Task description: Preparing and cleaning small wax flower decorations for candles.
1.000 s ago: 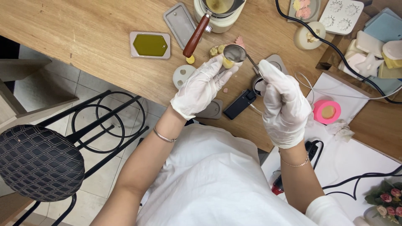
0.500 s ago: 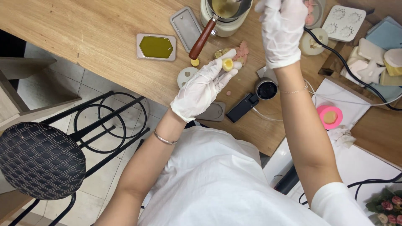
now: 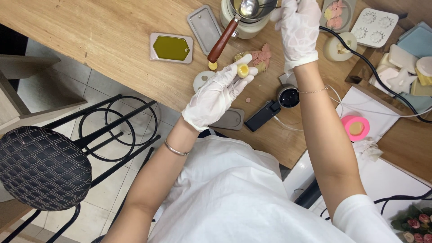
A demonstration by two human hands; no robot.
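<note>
Right hand (image 3: 294, 29) has lifted spoon (image 3: 249, 7); left hand (image 3: 215, 94) pinches yellow piece (image 3: 243, 69)

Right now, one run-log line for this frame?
left hand: holds yellow piece | right hand: holds spoon over pot | table

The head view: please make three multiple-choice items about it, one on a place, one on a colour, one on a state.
1. Where is the spoon?
A. over the metal pot
B. on the floor
C. on the stool

2. What colour is the small piece in the left hand?
A. blue
B. yellow
C. black

3. In what state is the rectangular mould on the table?
A. empty
B. upside down
C. filled with olive-green material

Answers: 1 A, the right hand holds the spoon above the pot. 2 B, the piece between the gloved fingers is yellow. 3 C, its hexagonal hollow is full of olive green.
</note>
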